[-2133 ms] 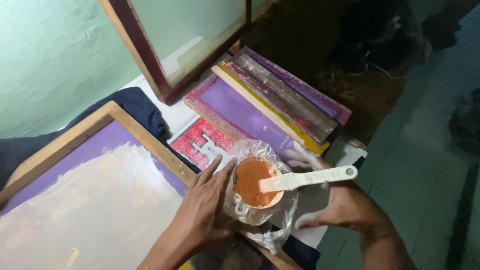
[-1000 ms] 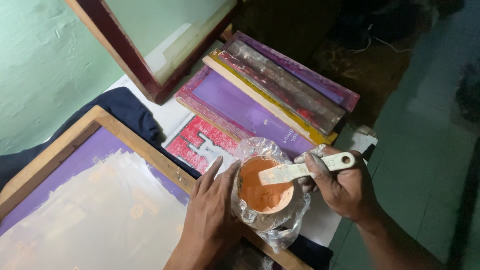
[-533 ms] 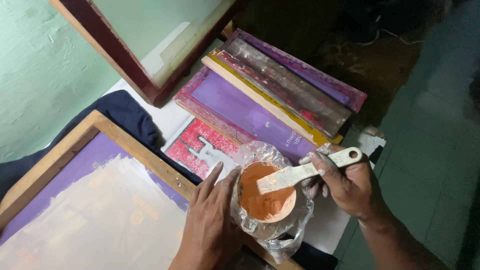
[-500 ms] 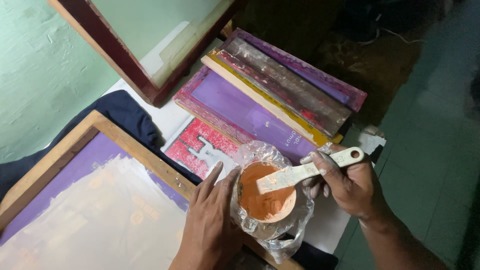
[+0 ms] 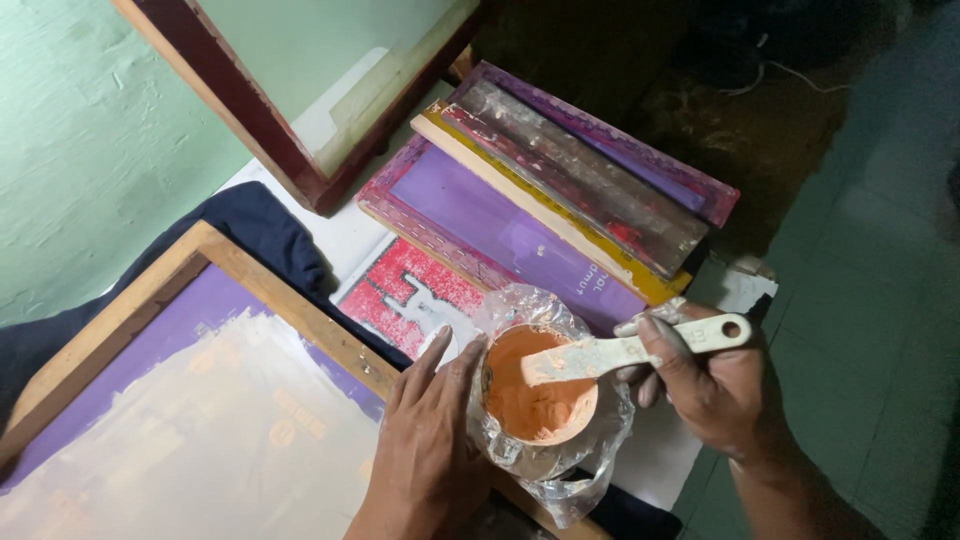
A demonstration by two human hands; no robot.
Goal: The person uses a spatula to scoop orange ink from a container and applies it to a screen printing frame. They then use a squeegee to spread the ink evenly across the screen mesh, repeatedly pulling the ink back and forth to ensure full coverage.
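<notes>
Orange paste fills cup (image 5: pixel 540 398), wrapped in clear plastic bag (image 5: pixel 560 470), at wooden frame's (image 5: pixel 290 300) corner. Left hand (image 5: pixel 430 440) lies flat w/ fingers spread against cup's side, steadying it. Right hand (image 5: pixel 715 385) grips white spatula (image 5: pixel 620 350), tip resting in paste. Purple screens (image 5: pixel 520 235) stacked just behind; dark cloth (image 5: pixel 260 235) under frame.

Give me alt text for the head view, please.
The right hand holds a white spatula in a plastic-wrapped cup of orange ink, steadied by the left hand. A wooden screen-printing frame lies at left, with purple frames stacked behind.
</notes>
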